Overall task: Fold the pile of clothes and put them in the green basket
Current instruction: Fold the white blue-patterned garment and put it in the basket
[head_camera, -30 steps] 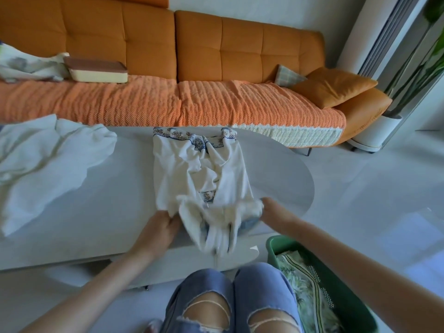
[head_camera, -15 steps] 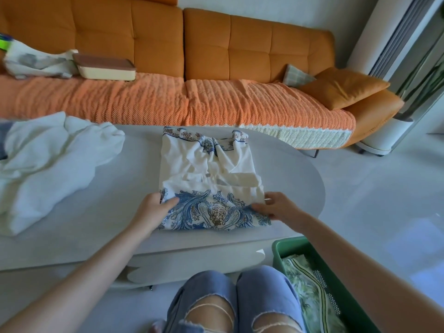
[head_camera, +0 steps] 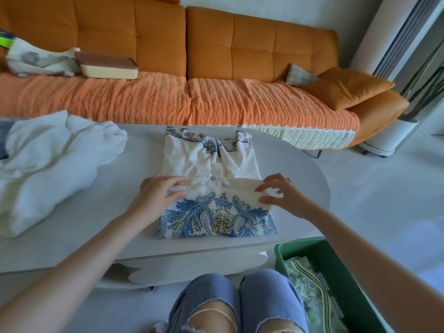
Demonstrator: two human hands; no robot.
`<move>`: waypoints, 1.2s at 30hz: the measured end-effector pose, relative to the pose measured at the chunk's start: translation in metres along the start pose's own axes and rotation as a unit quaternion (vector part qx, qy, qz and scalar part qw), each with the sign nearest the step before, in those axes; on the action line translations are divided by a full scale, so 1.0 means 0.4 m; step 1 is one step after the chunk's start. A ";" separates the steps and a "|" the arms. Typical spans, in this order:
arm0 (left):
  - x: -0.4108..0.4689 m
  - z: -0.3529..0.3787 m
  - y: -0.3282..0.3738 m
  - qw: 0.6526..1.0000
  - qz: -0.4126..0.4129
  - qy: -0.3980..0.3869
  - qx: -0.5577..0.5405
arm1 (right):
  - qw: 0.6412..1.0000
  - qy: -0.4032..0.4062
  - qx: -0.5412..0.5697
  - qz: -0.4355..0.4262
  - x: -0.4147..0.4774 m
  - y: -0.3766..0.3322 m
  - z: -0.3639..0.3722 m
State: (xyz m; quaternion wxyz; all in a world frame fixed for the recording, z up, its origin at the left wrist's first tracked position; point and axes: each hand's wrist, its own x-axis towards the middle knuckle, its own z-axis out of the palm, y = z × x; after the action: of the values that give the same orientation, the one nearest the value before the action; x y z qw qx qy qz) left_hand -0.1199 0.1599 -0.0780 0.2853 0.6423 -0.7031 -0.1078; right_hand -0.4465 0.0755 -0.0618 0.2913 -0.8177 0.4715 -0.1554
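A white garment with blue ornament print [head_camera: 213,212] lies flat on the grey oval table [head_camera: 300,169], its near part folded up over itself. My left hand [head_camera: 158,193] pinches the folded edge on the left side. My right hand [head_camera: 278,192] pinches the same edge on the right, fingers curled on the cloth. A pile of white clothes [head_camera: 45,164] sits at the table's left end. The green basket [head_camera: 341,275] stands on the floor at lower right, with a folded green leafy cloth [head_camera: 310,292] inside.
An orange sofa [head_camera: 216,68] runs behind the table, with a flat box [head_camera: 108,67], a pale bag [head_camera: 36,58] and cushions [head_camera: 346,86] on it. My knees in torn jeans [head_camera: 235,304] are below the table edge. A planter [head_camera: 389,135] stands at right.
The garment's near end, bunched and lifted a second ago, was folded up and laid flat. Both hands have moved farther from me along the fold's sides to its upper edge.
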 end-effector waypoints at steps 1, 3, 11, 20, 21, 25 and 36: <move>0.008 0.005 0.001 1.000 0.008 -0.008 0.014 | 1.000 -0.016 -0.009 0.009 0.003 0.006 -0.004; 0.023 0.014 -0.007 0.999 0.009 0.002 0.038 | 0.999 -0.007 -0.035 0.011 0.013 0.005 -0.013; 0.048 0.020 -0.033 0.981 -0.153 0.074 -0.089 | 0.992 -0.041 0.075 0.092 0.087 -0.040 -0.014; 0.043 0.048 -0.033 0.985 -0.144 0.044 -0.083 | 0.990 0.072 -0.003 0.119 0.102 0.029 0.009; 0.044 0.051 -0.036 0.984 -0.149 0.053 -0.086 | 0.989 0.075 -0.046 0.116 0.103 0.033 0.023; 0.032 0.053 -0.050 0.968 -0.196 0.071 -0.139 | 0.974 0.210 0.047 0.071 0.102 0.023 0.041; 0.030 0.055 -0.034 0.947 -0.204 0.175 -0.179 | 0.954 0.187 0.156 0.174 0.085 0.036 0.066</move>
State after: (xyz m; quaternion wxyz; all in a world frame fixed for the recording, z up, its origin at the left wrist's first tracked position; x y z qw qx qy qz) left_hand -0.1205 0.1416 -0.0998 0.4858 0.7190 -0.4657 -0.1739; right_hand -0.4252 0.0495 -0.0922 0.3447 -0.6234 0.6223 -0.3244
